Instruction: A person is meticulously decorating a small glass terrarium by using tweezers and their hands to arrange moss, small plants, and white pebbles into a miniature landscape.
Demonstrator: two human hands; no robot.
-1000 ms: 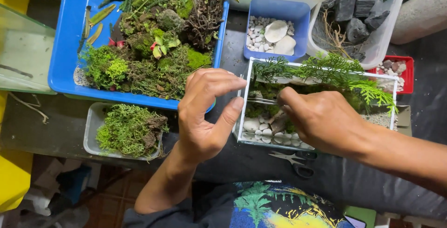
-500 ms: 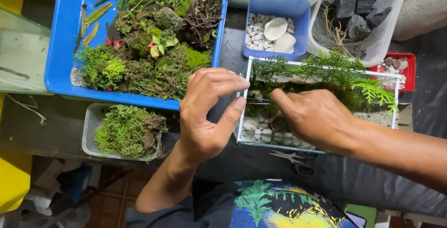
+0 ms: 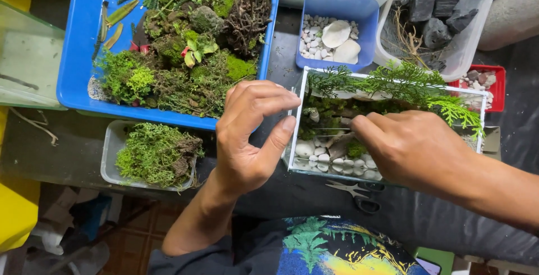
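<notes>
Pinched between the thumb and fingers of the right hand (image 3: 412, 149) is a pair of thin metal tweezers (image 3: 331, 133), whose tips reach down inside the clear rectangular glass tank (image 3: 297, 118). That hand hovers over the tank's middle and covers much of its planted ground. The left hand (image 3: 247, 134) grips the tank's left wall: its thumb lies against the near part of the glass and its curled fingers hook over the top edge at the far left corner, so it is clasped on the glass and not hanging free.

Inside the tank, white rounded pebbles (image 3: 314, 154) lie along the near left side, dark moss sits behind them, and feathery green fern sprigs (image 3: 404, 81) stand along the far wall. What the tweezer tips hold, if anything, cannot be made out.

Left of the tank sits a large blue plastic tray (image 3: 78, 39) filled with clumps of moss, small plants and a dark root tangle. Nearer than that tray, still left of the tank, a small clear tub of pale green moss (image 3: 154, 154) rests on the dark tabletop. Beyond the tank stands a small blue tub of white stones and shells (image 3: 334, 31), and to its right a clear tub of black rocks (image 3: 438, 11). A small red tray of mixed pebbles (image 3: 483, 81) lies just past the tank's far right corner. Scissors with black handles (image 3: 353, 193) lie just in front of the tank's near wall.
</notes>
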